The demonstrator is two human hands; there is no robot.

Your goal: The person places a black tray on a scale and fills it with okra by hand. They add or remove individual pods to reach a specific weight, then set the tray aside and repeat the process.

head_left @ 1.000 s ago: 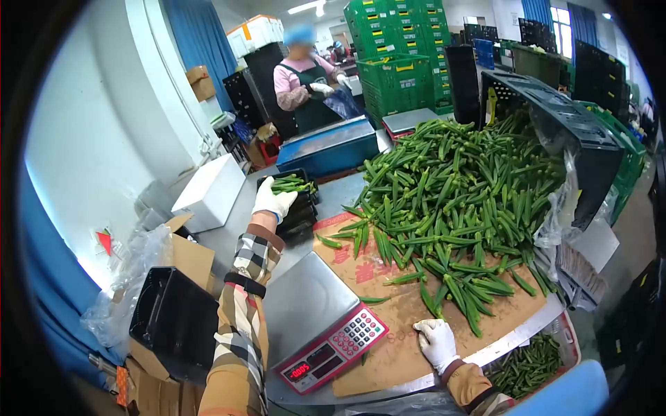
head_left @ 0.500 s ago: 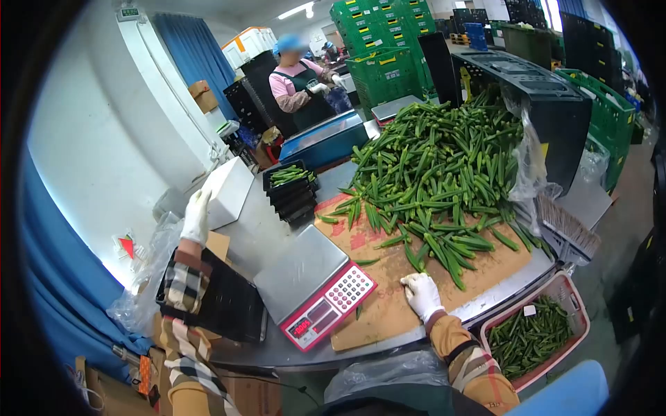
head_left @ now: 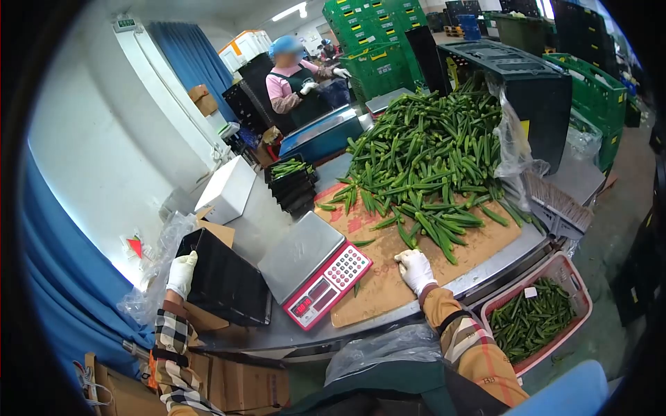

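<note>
On cardboard (head_left: 388,291), right hand (head_left: 415,267) beside okra (head_left: 423,159)

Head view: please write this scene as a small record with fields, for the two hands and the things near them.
left hand: gloved, at the edge of the black trays standing in a cardboard box
right hand: gloved, on the cardboard sheet, touching okra at the near edge of the okra pile
scale: red, between the hands, pan bare
filled tray: okra in it, on a stack of trays behind the scale
pink crate: okra inside, below the table edge
other person: at the far table
</note>
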